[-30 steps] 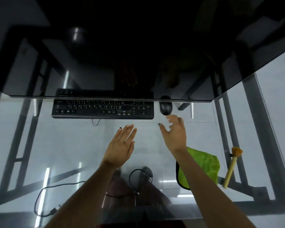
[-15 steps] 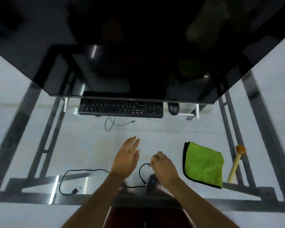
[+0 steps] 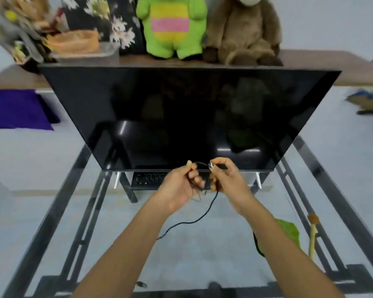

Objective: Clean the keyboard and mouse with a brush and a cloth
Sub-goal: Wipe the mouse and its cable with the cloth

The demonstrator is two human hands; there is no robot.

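I had both hands raised in front of the dark monitor [image 3: 190,117], busy with a thin black cable [image 3: 211,203] and not with any cleaning tool. My left hand [image 3: 179,186] was curled around a loop of that cable, thumb up and fingers folded in on it. My right hand [image 3: 226,181] pinched the cable's plug end between thumb and fingertips, the metal tip showing just beside my left thumb. From my hands the cable dropped and trailed down across the glass desk [image 3: 52,201] toward me.

The keyboard [image 3: 149,179] sat far back on the desk, under the monitor's lower edge, and my hands hid its right part. I could not see the mouse at all; my hands covered the place beside the keyboard where I would look for it. The green cloth [image 3: 289,231] lay on the desk to my right, partly under my right forearm, and the wooden-handled brush [image 3: 312,235] lay just beside it, further right. Neither hand touched them.

By my reckoning the cleaning had not begun: I was clearing or coiling a cable first. All of it seemed left to do, 2 items with 2 tools: brushing the keyboard and mouse, then wiping both with the cloth
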